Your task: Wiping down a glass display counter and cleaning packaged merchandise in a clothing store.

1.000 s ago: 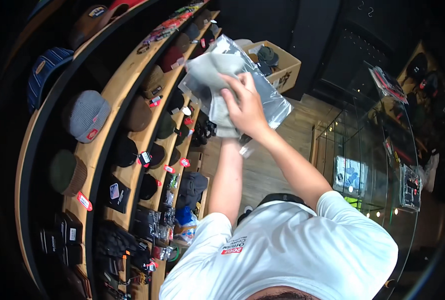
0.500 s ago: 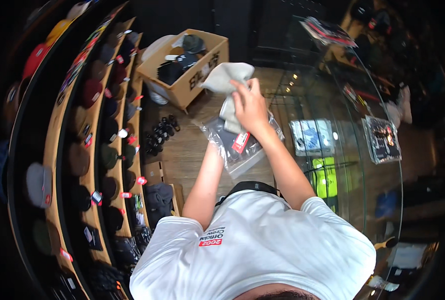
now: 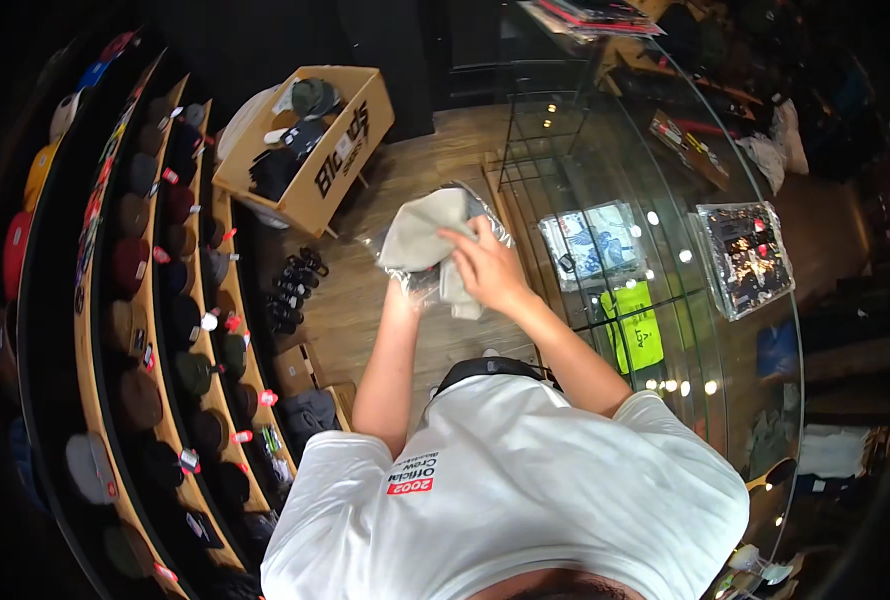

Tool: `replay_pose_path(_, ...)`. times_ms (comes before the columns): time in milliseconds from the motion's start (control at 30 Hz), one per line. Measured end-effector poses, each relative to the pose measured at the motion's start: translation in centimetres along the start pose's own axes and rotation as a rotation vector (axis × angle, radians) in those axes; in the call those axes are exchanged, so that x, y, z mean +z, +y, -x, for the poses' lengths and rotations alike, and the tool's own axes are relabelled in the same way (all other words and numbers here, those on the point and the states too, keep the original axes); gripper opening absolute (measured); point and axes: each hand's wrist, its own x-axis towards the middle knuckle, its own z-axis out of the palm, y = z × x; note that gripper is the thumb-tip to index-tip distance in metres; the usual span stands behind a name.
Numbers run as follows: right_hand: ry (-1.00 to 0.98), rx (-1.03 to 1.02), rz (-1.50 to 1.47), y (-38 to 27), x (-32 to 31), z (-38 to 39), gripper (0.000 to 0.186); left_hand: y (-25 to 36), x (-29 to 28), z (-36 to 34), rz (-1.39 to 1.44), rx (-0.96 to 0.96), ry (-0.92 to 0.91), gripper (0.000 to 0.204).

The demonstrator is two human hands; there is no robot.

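Note:
In front of my waist, my right hand (image 3: 492, 268) pinches a light grey cloth (image 3: 420, 232), its fingers bent over the right side. The cloth is bunched, one part spread wide and another hanging down below my fingers. Under and around the cloth shows a clear plastic bag (image 3: 487, 200) with something dark in it. My left forearm (image 3: 387, 345) reaches up beneath the bag and cloth. Those cover my left hand, so its fingers do not show.
On the left, wooden shelves (image 3: 155, 345) hold rows of caps and beanies with red tags. Ahead stands a wooden bin (image 3: 310, 205) of hats, with black shoes (image 3: 293, 290) on the floor nearby. A glass counter (image 3: 585, 330) with bagged garments runs along my right.
The cloth has come down over the plastic bag, covering a red tag that showed before. My right hand has moved lower with it. The view has shifted.

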Motion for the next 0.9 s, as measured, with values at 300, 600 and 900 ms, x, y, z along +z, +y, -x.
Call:
replay_pose_path(300, 0.245, 0.131, 0.052, 4.1, -4.3, -1.1, 0.039, -5.6, 6.3, -7.0, -0.200, 0.041, -0.181, 0.048)
replay_pose_path(600, 0.475, 0.029, 0.125, 5.5, -6.0, -6.1, 0.035, -6.8, 3.2, -11.8, -1.147, 0.538, -0.244, 0.047)
replay_pose_path(900, 0.429, 0.027, 0.069, 6.1, -1.3, -8.2, 0.044, 4.8, 7.0, -10.1, -0.065, 0.189, -0.217, 0.045)
